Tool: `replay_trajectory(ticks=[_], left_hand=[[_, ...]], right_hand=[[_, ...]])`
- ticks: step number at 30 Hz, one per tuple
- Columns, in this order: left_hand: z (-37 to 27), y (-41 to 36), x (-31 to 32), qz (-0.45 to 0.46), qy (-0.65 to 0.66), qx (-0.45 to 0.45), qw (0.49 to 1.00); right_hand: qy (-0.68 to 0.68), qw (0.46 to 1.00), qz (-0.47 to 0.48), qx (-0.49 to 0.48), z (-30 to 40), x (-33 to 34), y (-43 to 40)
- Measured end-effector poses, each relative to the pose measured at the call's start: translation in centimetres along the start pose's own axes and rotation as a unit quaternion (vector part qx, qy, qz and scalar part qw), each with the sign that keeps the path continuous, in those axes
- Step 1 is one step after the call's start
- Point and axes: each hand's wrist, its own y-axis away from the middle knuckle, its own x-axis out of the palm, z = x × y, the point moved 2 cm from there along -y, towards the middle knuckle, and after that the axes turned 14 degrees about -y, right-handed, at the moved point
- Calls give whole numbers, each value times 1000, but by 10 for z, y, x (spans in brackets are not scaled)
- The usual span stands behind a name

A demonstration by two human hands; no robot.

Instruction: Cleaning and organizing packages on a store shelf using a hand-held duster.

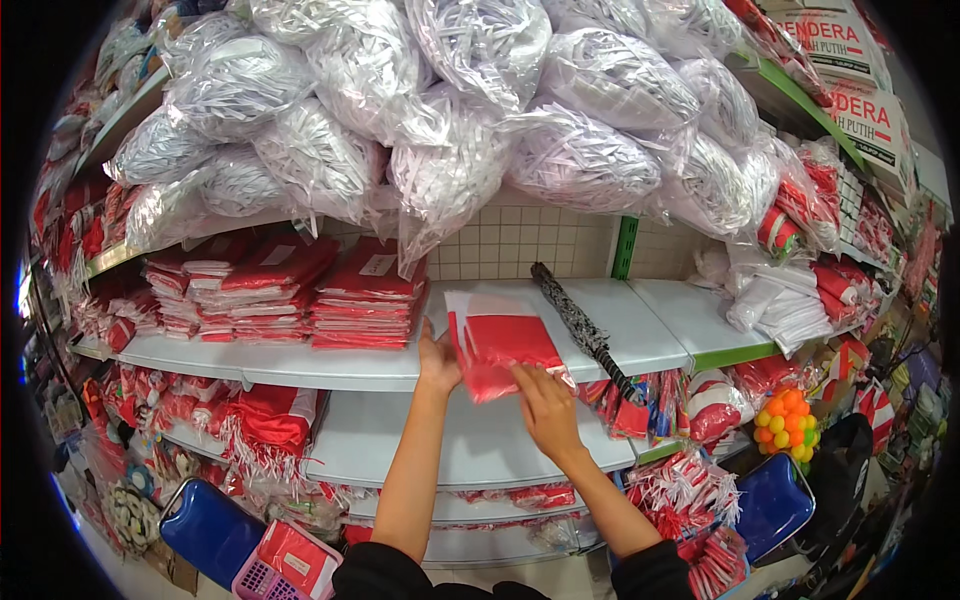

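Observation:
A folded red and white cloth in a clear plastic sleeve [506, 337] is held between both hands, above the front edge of the light grey shelf. My left hand [439, 360] grips its left side, with some fingers hidden behind it. My right hand [546, 409] lies with its fingers on the packet's lower right edge; whether it grips or only touches the packet cannot be told. Stacks of similar packets [367, 322] stand on the shelf to the left. Right of the held packet lies a feather duster [574, 315] with a dark striped handle that juts over the shelf's edge.
Bags of white shredded strips [465, 150] bulge from the upper shelf. Lower down are a blue stool seat [214, 529] and a pink plastic basket [281, 562] at left, another blue seat [776, 506] and a cluster of orange and yellow balls [786, 426] at right.

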Motion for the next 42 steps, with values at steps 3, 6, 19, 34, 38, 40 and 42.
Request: replay_trajectory(ticks=[3,6,19,34,38,40,42], left_hand=[[-2,5,20,-75,-41,-7,996],[-6,7,33,-39,-87,36,995],[13,41,59,-180,-868,170,430],[-9,36,10,-134,-911,224,321],[-7,29,4,-148,-911,210,321],[-8,30,1,-150,-917,231,289],[-9,31,-3,-145,-924,208,286]], right_hand=[[-150,979,-132,32,4,-13,-16],[-224,936,-248,112,-4,-25,-33],[-154,942,-130,269,-16,-12,-18],[30,993,107,31,-37,73,-57],[41,997,46,46,-38,82,-58],[91,994,-49,-18,-16,66,-61],[40,999,-22,-3,-19,70,-57]])
